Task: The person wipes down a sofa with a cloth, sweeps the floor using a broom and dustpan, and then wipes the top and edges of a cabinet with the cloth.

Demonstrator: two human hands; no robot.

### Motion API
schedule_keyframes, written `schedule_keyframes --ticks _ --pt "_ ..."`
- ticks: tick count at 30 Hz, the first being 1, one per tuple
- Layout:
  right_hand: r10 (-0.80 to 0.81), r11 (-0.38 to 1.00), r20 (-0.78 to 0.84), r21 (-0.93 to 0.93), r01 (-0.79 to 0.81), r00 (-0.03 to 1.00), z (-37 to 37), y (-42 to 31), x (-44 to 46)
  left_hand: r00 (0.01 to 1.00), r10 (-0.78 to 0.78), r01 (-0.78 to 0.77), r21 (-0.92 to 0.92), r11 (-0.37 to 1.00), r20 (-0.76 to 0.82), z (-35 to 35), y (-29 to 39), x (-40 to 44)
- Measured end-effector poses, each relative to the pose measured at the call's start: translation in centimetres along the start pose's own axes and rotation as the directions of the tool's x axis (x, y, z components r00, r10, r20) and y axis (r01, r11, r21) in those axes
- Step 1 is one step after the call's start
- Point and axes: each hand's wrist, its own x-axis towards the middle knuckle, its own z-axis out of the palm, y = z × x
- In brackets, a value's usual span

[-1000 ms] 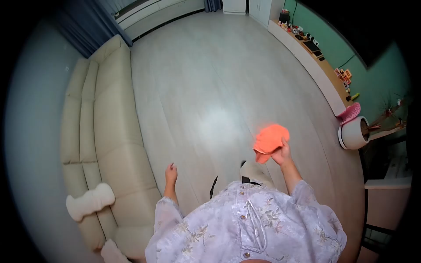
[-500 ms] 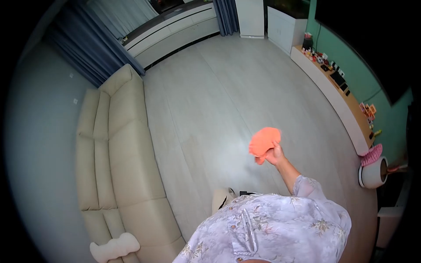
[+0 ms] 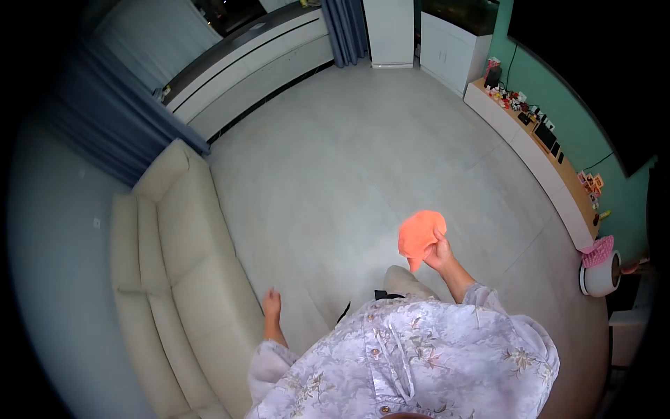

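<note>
A soft orange cloth (image 3: 420,233) hangs from my right hand (image 3: 438,253), whose thumb lies over its near edge. The cloth is held in front of my body above the floor, and its lower corner droops. My left hand (image 3: 272,302) is down at my side near the seat edge of the beige sofa (image 3: 202,279). Its fingers are curled together with nothing visible in them.
Grey tiled floor (image 3: 335,153) stretches ahead. At the right runs a low TV bench (image 3: 534,164) with small items on it. A white plant pot (image 3: 599,278) with a pink woven item (image 3: 599,251) stands by its end. Blue curtains (image 3: 118,115) hang at the left.
My left hand has come into view beside the sofa. The view has shifted forward and turned a little; the white cushion on the sofa is out of sight. The cloth stays in my right hand.
</note>
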Motion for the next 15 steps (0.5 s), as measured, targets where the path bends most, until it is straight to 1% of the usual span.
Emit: schedule_keyframes --ticks 1,2,3,4,5,6,7,8,9,10,11,12,13,14,15 --pt "-0.031 0.999 0.043 0.009 0.031 0.999 0.9 -0.5 1.7 0.997 0.074 -0.062 -0.279 0.958 0.031 -0.3 7.9 3.0" --pt "-0.061 0.998 0.091 0.022 0.06 0.994 1.6 -1.0 3.7 0.984 0.177 -0.169 -0.324 0.931 -0.006 0.4 13.4 6.6" --pt "-0.077 0.997 0.107 0.038 0.073 0.991 1.7 -1.5 6.5 0.945 0.325 -0.293 -0.344 0.892 0.038 1.4 17.5 9.9" --pt "-0.077 0.996 0.088 0.051 0.073 0.993 1.7 -2.3 9.6 0.884 0.462 -0.405 -0.369 0.837 0.078 2.4 20.9 12.8" --pt "-0.067 0.996 0.059 0.059 0.064 0.996 1.8 -2.5 12.4 0.863 0.49 -0.441 -0.29 0.849 0.122 3.6 22.3 14.6" --pt "-0.065 0.996 0.065 0.068 0.061 0.996 2.3 -2.3 15.3 0.844 0.511 -0.476 -0.208 0.854 0.167 4.6 23.0 16.2" --pt "-0.077 0.995 0.031 0.06 0.076 0.997 3.5 -2.7 18.6 0.891 0.385 -0.416 0.091 0.905 0.241 5.6 21.8 18.0" --pt "-0.09 0.994 -0.008 0.055 0.09 0.996 5.2 -3.4 22.0 0.883 0.375 -0.425 0.142 0.894 0.281 7.0 18.4 19.9" --pt "-0.079 0.994 -0.02 0.075 0.08 0.997 6.5 -3.4 24.7 0.906 0.289 -0.319 0.051 0.946 0.309 7.6 14.7 19.3" --pt "-0.002 0.999 -0.042 0.036 0.003 0.999 8.1 -3.8 27.5 0.715 0.519 -0.698 0.443 0.563 0.467 8.9 6.6 21.5" --pt "0.065 0.998 -0.056 -0.008 -0.065 0.996 10.1 -4.5 30.5 0.745 0.366 -0.627 0.397 0.67 0.558 7.4 6.2 19.5" --pt "0.066 0.998 -0.061 -0.001 -0.066 0.996 12.3 -4.7 33.0 0.763 0.207 -0.525 0.402 0.75 0.612 6.0 5.8 18.1" --pt "0.087 0.996 0.036 -0.024 -0.087 0.996 14.8 -5.0 35.7 0.81 0.043 -0.334 0.399 0.854 0.585 4.7 6.2 17.9" --pt "0.111 0.993 0.132 -0.057 -0.104 0.985 17.0 -5.3 38.0 0.831 -0.111 -0.142 0.4 0.905 0.545 3.4 6.9 17.9" --pt "0.111 0.993 0.126 -0.063 -0.104 0.986 18.8 -5.4 40.5 0.835 -0.227 0.007 0.403 0.915 0.501 2.3 7.4 18.8"
